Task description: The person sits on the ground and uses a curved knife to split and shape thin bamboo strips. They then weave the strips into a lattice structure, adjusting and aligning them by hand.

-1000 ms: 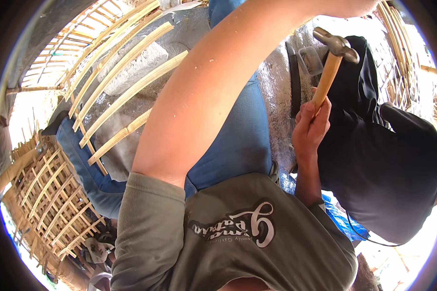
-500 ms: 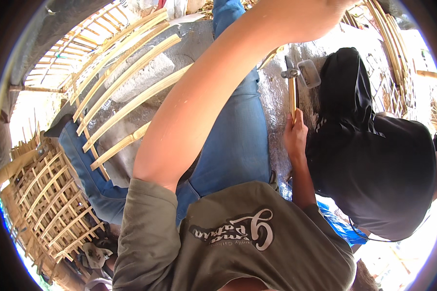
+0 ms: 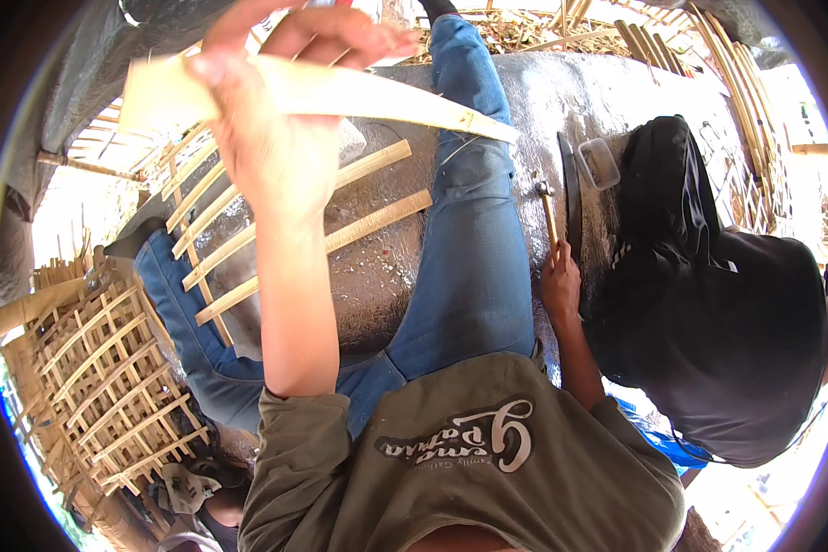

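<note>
My left hand is raised high at the upper left, with thumb and fingers closed around a flat, pale bamboo slat. The slat points right, across my jeans leg. Beneath that forearm, several bamboo slats lie side by side, their left ends over a crosswise bamboo strip. My right hand grips the wooden handle of a hammer, its metal head pointing away from me, low over the grey sheet. A long dark blade-like tool lies just beside the hammer.
A clear plastic container sits by the blade. On the right, close by, is a person in black clothing. A woven bamboo panel stands at the left. Bamboo strips lean at the far right. My legs stretch across the grey sheet.
My left hand has swung from the upper right to the upper left, and a bamboo slat now shows in it. The hammer in my right hand has come slightly nearer to me.
</note>
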Demonstrator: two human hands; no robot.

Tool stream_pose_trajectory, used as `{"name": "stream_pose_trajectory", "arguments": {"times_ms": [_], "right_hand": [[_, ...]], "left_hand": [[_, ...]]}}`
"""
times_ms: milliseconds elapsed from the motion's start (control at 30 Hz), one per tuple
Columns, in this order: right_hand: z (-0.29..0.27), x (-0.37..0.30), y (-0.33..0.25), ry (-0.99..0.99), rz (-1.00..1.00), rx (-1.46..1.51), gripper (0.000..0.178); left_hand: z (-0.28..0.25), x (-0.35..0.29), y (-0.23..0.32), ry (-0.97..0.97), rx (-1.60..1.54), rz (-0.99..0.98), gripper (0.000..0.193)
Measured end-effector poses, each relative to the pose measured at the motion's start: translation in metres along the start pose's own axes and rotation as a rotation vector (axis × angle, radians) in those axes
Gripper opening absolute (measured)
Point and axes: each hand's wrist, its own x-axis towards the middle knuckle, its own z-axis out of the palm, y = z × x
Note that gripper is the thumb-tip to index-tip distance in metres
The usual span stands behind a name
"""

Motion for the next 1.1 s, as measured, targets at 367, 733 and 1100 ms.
{"name": "stream_pose_trajectory", "arguments": {"times_ms": [367,733,1100], "right_hand": [[-0.037,0.01,-0.039,-0.062,-0.122,-0.295,0.041],[-0.077,0.103,-0.171,0.287,-0.801,0.262,0.03],[-0.02,0.161,-0.187,0.11,-0.941,0.324,0.023]], "left_hand": [[-0.008,-0.071,-0.002,0.167,0.346,-0.107,0.085],[-0.007,-0.109,0.007,0.246,0.443,-0.198,0.094],[-0.016,-0.146,0.014,0.462,0.489,-0.291,0.095]]}}
